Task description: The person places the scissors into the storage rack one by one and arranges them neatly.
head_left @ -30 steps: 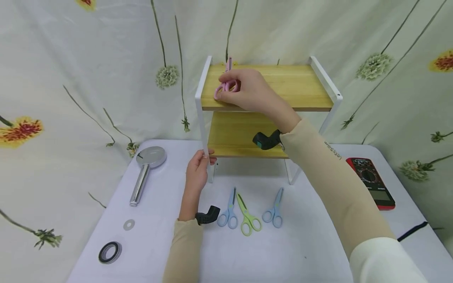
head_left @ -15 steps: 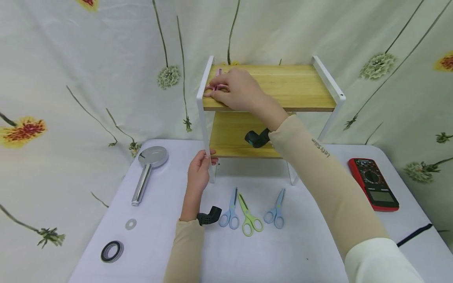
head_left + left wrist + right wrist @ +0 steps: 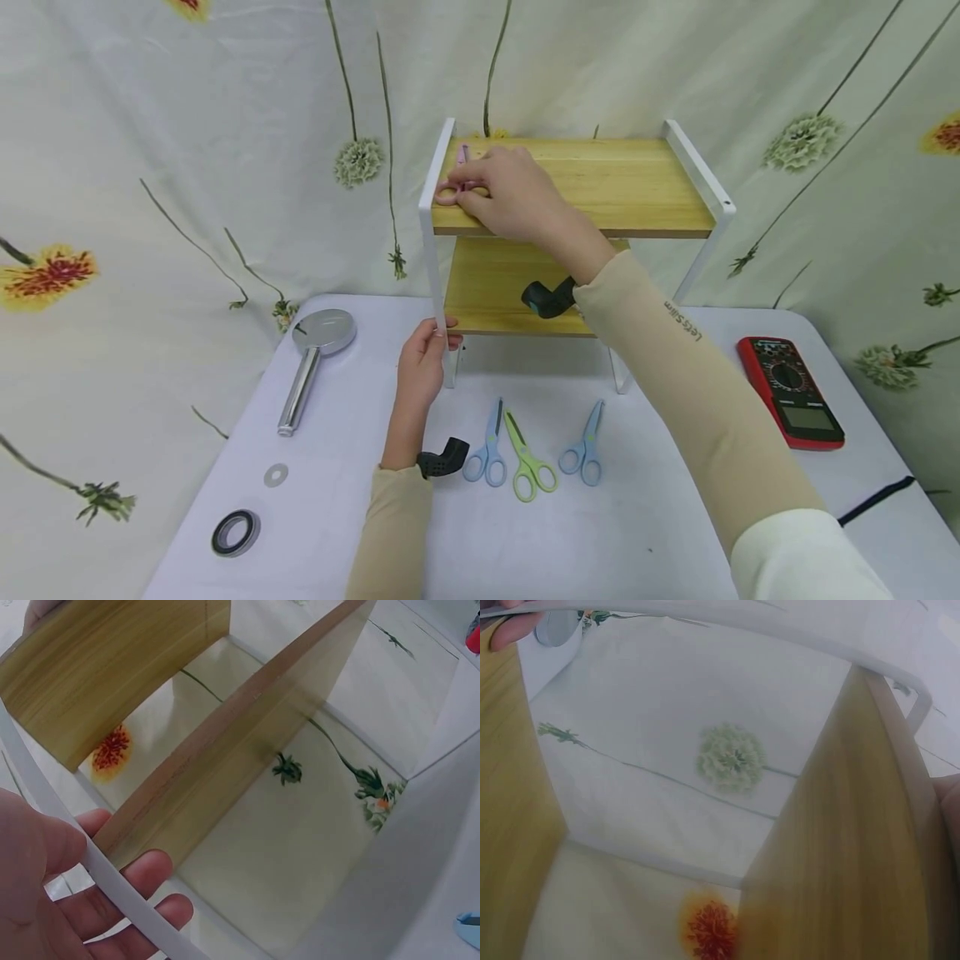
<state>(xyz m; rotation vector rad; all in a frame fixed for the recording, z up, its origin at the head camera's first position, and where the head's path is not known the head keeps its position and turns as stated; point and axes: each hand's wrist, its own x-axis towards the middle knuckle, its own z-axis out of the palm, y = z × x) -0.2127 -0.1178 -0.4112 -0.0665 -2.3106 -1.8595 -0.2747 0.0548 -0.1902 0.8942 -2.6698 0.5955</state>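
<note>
In the head view my right hand [image 3: 517,193] pinches a pair of pink scissors [image 3: 462,155] by the handles. They lie at the left end of the upper board of a two-tier wooden shelf [image 3: 600,187], blades pointing to the back; my fingers cover part of the handles. My left hand [image 3: 422,367] grips the shelf's white left frame near the lower board. From the left wrist view, the thumb and fingers wrap round that white frame bar [image 3: 112,889]. The right wrist view shows the shelf boards [image 3: 847,825], with the scissors out of sight.
In front of the shelf lie blue scissors [image 3: 486,454], green scissors [image 3: 531,467] and another blue pair [image 3: 582,454]. At left are a shower head [image 3: 324,332], a washer [image 3: 275,475] and a bearing [image 3: 235,533]. A red multimeter [image 3: 791,392] and black strap [image 3: 876,500] lie right.
My right hand has moved left with the pink scissors and lowered them onto the upper board by the left frame. In the last half second it barely moves. My left hand keeps its grip.
</note>
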